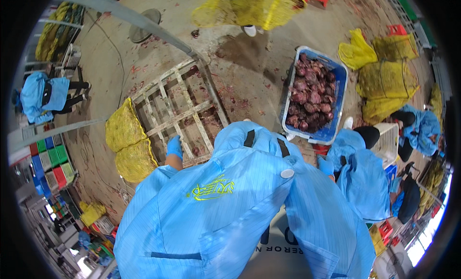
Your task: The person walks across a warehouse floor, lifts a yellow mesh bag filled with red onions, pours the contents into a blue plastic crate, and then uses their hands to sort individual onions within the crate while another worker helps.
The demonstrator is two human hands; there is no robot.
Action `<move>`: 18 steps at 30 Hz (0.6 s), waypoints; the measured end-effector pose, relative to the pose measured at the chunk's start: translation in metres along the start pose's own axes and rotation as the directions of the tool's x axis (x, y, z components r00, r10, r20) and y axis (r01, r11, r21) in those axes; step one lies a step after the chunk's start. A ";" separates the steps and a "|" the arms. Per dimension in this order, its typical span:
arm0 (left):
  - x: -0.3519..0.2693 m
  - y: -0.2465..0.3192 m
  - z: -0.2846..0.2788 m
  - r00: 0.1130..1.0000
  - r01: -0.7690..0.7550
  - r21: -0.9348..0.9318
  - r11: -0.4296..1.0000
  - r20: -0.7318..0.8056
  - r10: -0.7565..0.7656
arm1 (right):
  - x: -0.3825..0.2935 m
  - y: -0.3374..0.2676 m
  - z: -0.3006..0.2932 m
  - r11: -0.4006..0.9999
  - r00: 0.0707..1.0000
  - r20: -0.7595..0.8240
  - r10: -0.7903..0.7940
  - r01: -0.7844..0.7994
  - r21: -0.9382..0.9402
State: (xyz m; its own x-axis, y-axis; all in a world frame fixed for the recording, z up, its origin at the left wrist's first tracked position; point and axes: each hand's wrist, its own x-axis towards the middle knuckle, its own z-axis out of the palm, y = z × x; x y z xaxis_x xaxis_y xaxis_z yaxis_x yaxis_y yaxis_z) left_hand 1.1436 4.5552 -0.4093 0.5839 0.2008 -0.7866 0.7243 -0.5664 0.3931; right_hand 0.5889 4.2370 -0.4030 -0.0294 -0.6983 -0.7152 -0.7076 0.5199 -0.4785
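My left hand (174, 147), in a blue glove, is over the near left part of a worn slatted metal frame (180, 77), with nothing visible in it. Two full yellow mesh sacks (126, 126) lie just left of it along the frame's edge. My right hand (326, 166), also blue-gloved, is low on my right beside a co-worker's blue sleeve; its fingers are partly hidden and I see nothing held. Ahead of it stands a blue plastic crate (338, 99) with a white rim, filled with what look like red onions (311, 93).
Grey metal poles (144, 21) rise from the frame. A co-worker (354, 171) crouches at my right near the crate. Filled yellow mesh sacks (387, 81) stand at the right. Another person (45, 95) bends at the far left. Skins litter the concrete floor (248, 81).
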 end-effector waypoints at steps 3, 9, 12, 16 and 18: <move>0.007 0.041 0.013 0.984 -0.162 -0.055 0.985 0.071 0.165 | 0.022 -0.035 0.018 0.952 0.973 0.001 -0.230 0.225 -0.206; -0.012 0.079 0.026 0.916 -0.235 -0.143 0.961 0.299 0.268 | 0.029 -0.068 0.019 0.958 0.976 0.046 -0.212 0.217 -0.189; -0.016 0.050 0.016 0.940 -0.191 -0.150 0.970 0.256 0.225 | 0.016 -0.063 0.006 0.937 0.971 0.047 -0.236 0.240 -0.254; -0.020 -0.014 -0.001 0.969 -0.095 -0.161 0.982 0.209 0.128 | 0.036 0.018 -0.020 0.902 0.982 0.184 0.036 0.047 -0.428; -0.010 -0.066 -0.014 0.982 0.047 -0.123 0.991 0.186 -0.023 | 0.060 0.083 -0.029 0.944 0.981 0.178 0.082 -0.020 -0.329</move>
State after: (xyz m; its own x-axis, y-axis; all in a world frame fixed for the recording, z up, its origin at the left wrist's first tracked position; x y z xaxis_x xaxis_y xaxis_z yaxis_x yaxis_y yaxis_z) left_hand 1.0953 4.6015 -0.4207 0.4889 0.0620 -0.8701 0.7904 -0.4537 0.4117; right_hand 0.5083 4.2241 -0.4704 0.0386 -0.5543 -0.8314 -0.8997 0.3427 -0.2702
